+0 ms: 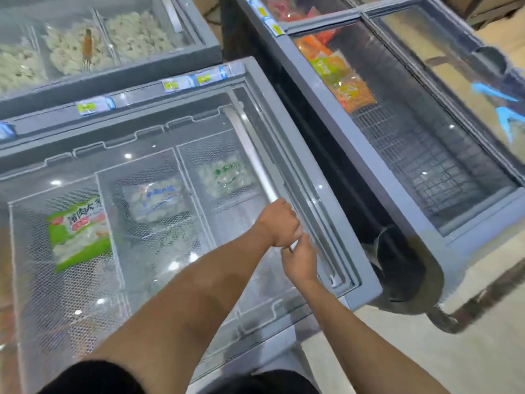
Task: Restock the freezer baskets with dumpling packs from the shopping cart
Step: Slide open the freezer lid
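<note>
Both hands grip the freezer lid handle (255, 163): left hand (279, 223) curled round its near end, right hand (301, 260) pinching just below.

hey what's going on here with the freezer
A person stands at a chest freezer with both hands on the white handle of its sliding glass lid. The left hand grips the handle's near end, and the right hand holds on just below it. Through the glass, three wire baskets each show a dumpling pack: a green pack, a blue-printed pack and a green-printed pack. No shopping cart is in view.
</note>
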